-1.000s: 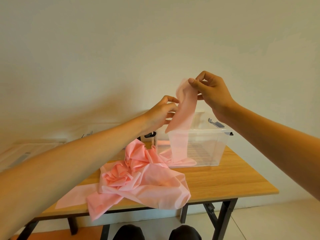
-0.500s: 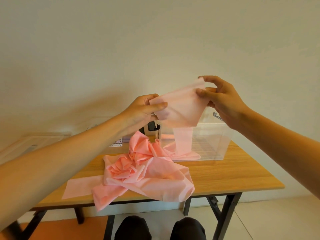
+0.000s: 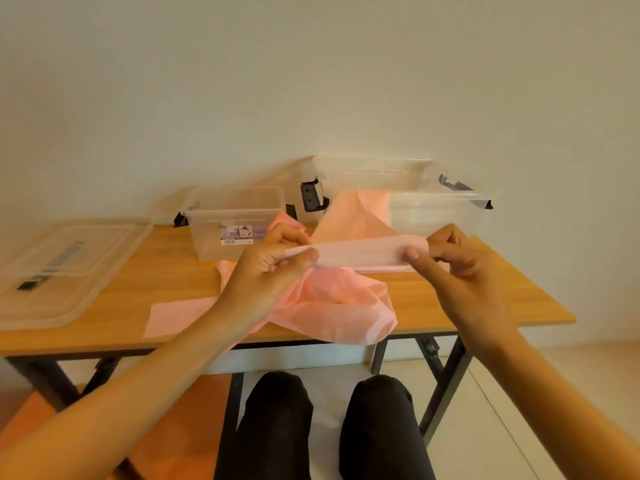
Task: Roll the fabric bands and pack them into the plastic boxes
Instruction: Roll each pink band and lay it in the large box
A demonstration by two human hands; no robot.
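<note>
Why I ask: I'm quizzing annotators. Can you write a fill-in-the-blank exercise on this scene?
1. The left hand and right hand pinch a fabric band coloured ____.
2. The wooden table holds ____ clear plastic boxes.
3. The loose lid lies to the ____ of the smaller box.
Missing words: pink; two; left.

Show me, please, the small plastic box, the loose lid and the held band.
small plastic box (image 3: 211,239): head view, front wall.
loose lid (image 3: 90,271): head view, flat top.
held band (image 3: 367,252): head view, stretched middle.
</note>
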